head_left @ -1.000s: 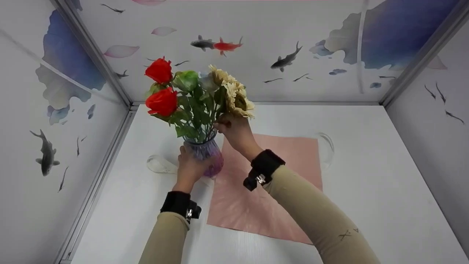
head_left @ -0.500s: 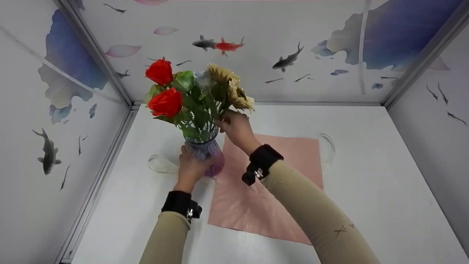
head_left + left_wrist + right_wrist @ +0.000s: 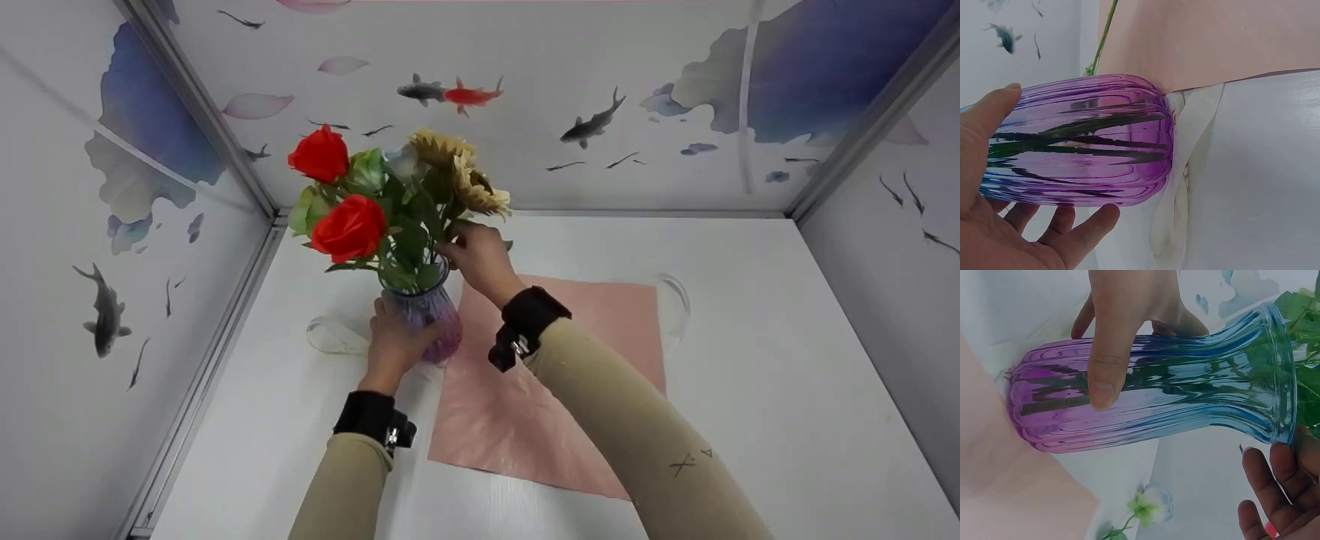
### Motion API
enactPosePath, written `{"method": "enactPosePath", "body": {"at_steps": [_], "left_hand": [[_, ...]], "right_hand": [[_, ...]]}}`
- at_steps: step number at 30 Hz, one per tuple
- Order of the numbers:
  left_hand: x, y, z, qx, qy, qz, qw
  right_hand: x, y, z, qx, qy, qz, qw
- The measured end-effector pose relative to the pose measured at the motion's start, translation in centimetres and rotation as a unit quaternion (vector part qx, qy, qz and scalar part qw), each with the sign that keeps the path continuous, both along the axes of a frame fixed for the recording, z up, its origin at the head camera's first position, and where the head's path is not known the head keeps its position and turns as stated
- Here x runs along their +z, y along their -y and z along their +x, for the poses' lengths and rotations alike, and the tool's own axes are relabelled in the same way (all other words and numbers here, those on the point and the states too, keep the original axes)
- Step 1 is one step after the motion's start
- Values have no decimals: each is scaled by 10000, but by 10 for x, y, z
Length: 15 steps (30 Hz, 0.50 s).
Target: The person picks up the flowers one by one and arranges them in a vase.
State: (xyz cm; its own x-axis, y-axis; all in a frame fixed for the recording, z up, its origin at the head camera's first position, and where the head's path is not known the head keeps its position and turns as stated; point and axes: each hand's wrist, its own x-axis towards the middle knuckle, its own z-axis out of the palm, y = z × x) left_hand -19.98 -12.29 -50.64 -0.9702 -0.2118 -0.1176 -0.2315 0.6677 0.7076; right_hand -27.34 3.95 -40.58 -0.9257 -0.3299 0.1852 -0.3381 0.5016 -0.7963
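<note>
A ribbed glass vase (image 3: 442, 326), blue above and purple below, stands left of centre holding several artificial flowers. My left hand (image 3: 401, 341) grips its body, thumb on one side and fingers on the other in the left wrist view. Stems (image 3: 1089, 143) show through the glass. My right hand (image 3: 480, 255) is at the rim (image 3: 1283, 377), fingers curled, pinching a stem under the beige sunflowers (image 3: 469, 176). Two red roses (image 3: 349, 229) lean left over green leaves (image 3: 412, 240). Beyond the vase, the right wrist view shows a pale blue-white flower (image 3: 1157, 503) on a green stem.
A pink wrapping sheet (image 3: 559, 420) lies on the white table (image 3: 780, 360), right of the vase. Translucent white ribbon (image 3: 334, 337) loops out at the left, with another ribbon loop (image 3: 679, 307) at the right. Printed panels (image 3: 525, 45) enclose the back and sides.
The sunflowers have shifted left and slightly down, my right hand moving slightly left with them. The lower red rose has moved right and down. My left hand keeps its grip on the vase.
</note>
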Motion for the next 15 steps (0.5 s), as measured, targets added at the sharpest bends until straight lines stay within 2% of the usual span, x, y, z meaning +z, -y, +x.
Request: {"method": "enactPosePath", "body": {"at_steps": [6, 10, 15], "left_hand": [[-1, 0, -2, -2, 10, -70, 10000], [-1, 1, -1, -18, 24, -126, 9999], [0, 1, -2, 19, 132, -123, 9998]], "right_hand": [[2, 5, 0, -224, -137, 147, 9995], [0, 5, 1, -387, -33, 197, 9991], [-11, -4, -3, -131, 195, 6, 9997]]}}
